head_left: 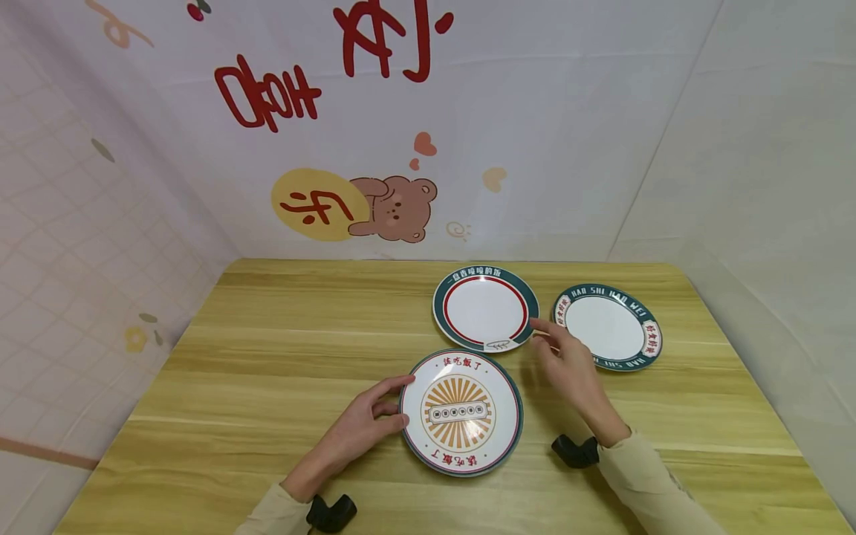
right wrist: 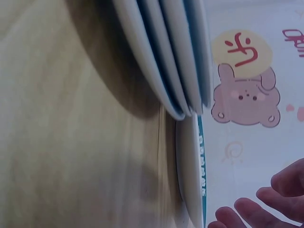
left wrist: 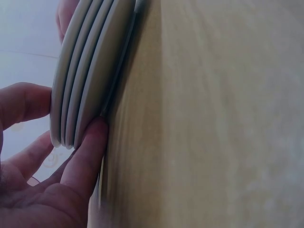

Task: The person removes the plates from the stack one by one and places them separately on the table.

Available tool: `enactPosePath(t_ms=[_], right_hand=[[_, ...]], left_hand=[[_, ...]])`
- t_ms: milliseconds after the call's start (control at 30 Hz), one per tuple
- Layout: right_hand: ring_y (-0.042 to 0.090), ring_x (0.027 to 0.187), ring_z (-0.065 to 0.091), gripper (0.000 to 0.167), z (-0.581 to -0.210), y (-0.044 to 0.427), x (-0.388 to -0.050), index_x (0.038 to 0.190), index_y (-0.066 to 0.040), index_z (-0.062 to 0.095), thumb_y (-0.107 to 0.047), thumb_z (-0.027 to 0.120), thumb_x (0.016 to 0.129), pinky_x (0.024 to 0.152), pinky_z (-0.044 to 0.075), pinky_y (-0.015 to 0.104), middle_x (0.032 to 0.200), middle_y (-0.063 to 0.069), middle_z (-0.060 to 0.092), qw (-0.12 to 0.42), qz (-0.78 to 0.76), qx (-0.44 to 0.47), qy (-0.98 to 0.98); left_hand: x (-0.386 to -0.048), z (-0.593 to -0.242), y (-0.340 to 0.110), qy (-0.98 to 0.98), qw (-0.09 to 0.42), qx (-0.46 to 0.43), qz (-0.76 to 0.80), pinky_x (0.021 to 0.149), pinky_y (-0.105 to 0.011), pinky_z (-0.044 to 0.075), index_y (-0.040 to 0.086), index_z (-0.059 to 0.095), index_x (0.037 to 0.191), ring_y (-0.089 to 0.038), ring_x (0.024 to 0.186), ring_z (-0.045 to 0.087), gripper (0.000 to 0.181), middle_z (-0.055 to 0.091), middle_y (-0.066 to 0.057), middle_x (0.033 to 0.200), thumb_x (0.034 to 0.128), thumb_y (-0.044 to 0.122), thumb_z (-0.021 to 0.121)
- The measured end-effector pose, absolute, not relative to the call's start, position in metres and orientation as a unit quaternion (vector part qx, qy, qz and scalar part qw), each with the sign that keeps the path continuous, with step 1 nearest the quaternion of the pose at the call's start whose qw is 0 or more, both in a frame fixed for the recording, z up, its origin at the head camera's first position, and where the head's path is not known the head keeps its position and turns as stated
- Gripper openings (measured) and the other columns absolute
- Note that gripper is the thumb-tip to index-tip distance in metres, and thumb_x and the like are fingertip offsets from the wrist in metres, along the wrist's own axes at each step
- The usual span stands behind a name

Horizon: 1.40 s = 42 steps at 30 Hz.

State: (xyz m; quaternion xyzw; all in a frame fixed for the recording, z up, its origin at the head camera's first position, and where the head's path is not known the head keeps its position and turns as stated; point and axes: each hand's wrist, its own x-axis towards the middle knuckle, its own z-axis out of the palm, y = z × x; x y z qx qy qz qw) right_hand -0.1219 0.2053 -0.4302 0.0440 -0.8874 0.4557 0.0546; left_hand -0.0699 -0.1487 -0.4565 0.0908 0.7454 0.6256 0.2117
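Note:
A stack of several plates stands at the front middle of the table; its top plate is white with an orange sunburst. My left hand holds the stack's left edge, the thumb low on its side and a finger at the top rim, as the left wrist view shows. Behind it lies a green-rimmed plate with a red ring. My right hand is at that plate's right edge, fingers loosely bent; whether they touch it I cannot tell. Several stacked rims show in the right wrist view.
At the right lies another green-rimmed plate with lettering, close beside the right hand. All the plates are on a wooden table. A white cloth with a printed bear hangs behind the table's back edge.

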Motion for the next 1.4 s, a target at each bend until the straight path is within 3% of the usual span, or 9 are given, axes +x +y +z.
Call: enactPosePath(t_ms=[833,1033,1267,1400], right_hand=[[0.036,0.114,0.070,0.036,-0.442,0.193,-0.089,0.137,0.004,0.062,-0.005,0.060,0.103,0.098,0.055,0.052,0.138,0.020,0.064,0.037,0.469,0.095,-0.877],[0.037,0.114,0.069,0.041,-0.440,0.193,-0.083,0.141,0.004,0.059,-0.009,0.062,0.103,0.094,0.058,0.049,0.139,0.022,0.063,0.005,0.464,0.129,-0.876],[0.037,0.118,0.067,0.045,-0.441,0.196,-0.077,0.146,0.002,0.056,-0.012,0.063,0.103,0.099,0.056,0.049,0.138,0.023,0.063,-0.033,0.461,0.141,-0.876],[0.032,0.115,0.068,0.046,-0.442,0.200,-0.076,0.148,0.001,0.054,-0.013,0.062,0.104,0.093,0.059,0.038,0.136,0.022,0.064,-0.054,0.470,0.139,-0.870]], left_hand=[[-0.069,-0.456,-0.148,0.748,0.210,0.088,0.623,0.085,-0.023,0.052,0.019,0.053,0.151,-0.023,0.110,0.067,0.061,0.048,-0.013,0.154,0.0948,0.009,0.073],[-0.069,-0.456,-0.148,0.747,0.211,0.088,0.625,0.085,-0.023,0.052,0.018,0.052,0.152,-0.023,0.112,0.066,0.061,0.047,-0.014,0.154,0.0949,0.008,0.072],[-0.069,-0.457,-0.148,0.747,0.209,0.085,0.625,0.085,-0.023,0.052,0.017,0.052,0.152,-0.024,0.111,0.067,0.062,0.048,-0.015,0.152,0.0942,0.008,0.073],[-0.069,-0.457,-0.148,0.749,0.207,0.084,0.624,0.085,-0.023,0.052,0.017,0.052,0.152,-0.024,0.112,0.066,0.062,0.048,-0.015,0.153,0.0943,0.008,0.073]])
